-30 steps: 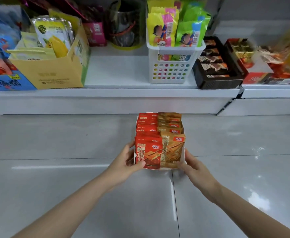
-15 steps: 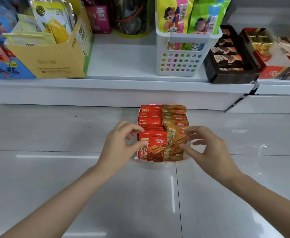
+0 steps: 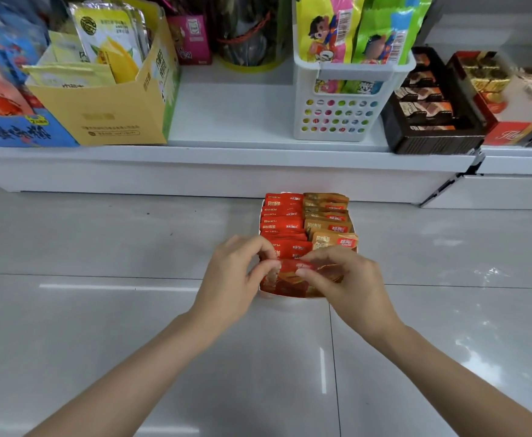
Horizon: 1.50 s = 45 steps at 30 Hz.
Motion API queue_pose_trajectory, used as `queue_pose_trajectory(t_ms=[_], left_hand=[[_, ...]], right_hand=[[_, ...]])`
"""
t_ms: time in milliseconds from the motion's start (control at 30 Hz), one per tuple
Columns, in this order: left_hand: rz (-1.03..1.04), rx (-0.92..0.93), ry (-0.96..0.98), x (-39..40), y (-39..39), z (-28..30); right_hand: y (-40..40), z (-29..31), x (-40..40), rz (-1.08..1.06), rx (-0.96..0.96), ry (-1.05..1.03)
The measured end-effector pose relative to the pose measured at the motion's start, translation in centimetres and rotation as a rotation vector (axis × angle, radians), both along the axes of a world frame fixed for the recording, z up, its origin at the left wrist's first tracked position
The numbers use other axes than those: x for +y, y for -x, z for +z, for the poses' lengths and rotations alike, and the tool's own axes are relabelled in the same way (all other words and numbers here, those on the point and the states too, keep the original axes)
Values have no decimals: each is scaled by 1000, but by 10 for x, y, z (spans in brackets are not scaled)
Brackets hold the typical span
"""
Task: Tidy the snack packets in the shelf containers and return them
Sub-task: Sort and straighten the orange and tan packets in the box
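At frame centre, on the floor, the front red packet (image 3: 293, 275) in the tray (image 3: 266, 293) is now pinched by the left hand (image 3: 230, 279) and right hand (image 3: 349, 279), both earlier apart; straightening has begun.

Having let go of the sides of the white tray (image 3: 269, 294), now working both hands at its near end. Left hand (image 3: 233, 279) and right hand (image 3: 349, 279) closing in from a half-second ago, now pinching the front red packet (image 3: 289, 279) together, tilting it toward the camera. Front brown packet (image 3: 327, 274) now mostly hidden behind the right fingers (image 3: 318, 272). Camera leaning closer to the shelf (image 3: 226, 152).
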<state>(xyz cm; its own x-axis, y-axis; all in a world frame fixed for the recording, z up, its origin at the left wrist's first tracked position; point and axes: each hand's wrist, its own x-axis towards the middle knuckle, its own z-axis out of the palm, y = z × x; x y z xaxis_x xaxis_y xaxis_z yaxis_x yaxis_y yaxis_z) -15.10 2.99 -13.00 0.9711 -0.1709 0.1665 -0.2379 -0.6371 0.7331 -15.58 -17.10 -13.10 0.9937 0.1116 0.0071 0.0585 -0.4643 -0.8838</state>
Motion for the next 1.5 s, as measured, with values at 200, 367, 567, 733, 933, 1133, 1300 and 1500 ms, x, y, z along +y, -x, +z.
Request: queue_pose_trajectory(t_ms=[200, 367, 567, 733, 933, 1133, 1300, 1500], left_hand=[[137, 313, 636, -20, -31, 42], [57, 870, 899, -26, -17, 50], [-34, 875, 894, -26, 16, 45], [-68, 908, 943, -22, 20, 44], [-122, 990, 996, -14, 22, 38], [-29, 1275, 1600, -26, 18, 39], [-139, 1263, 1490, -49, 18, 45], [265, 916, 1107, -44, 11, 37]], right_hand=[[-15, 37, -2, -53, 59, -337], [-36, 61, -17, -240, 299, -518], [-35, 62, -24, -301, 430, -525], [-33, 61, -23, -294, 459, -501], [-32, 64, -22, -281, 472, -461], [-34, 64, -19, -277, 484, -662], [-34, 59, -5, -144, 560, -944], [-36, 56, -27, -164, 689, -1003]])
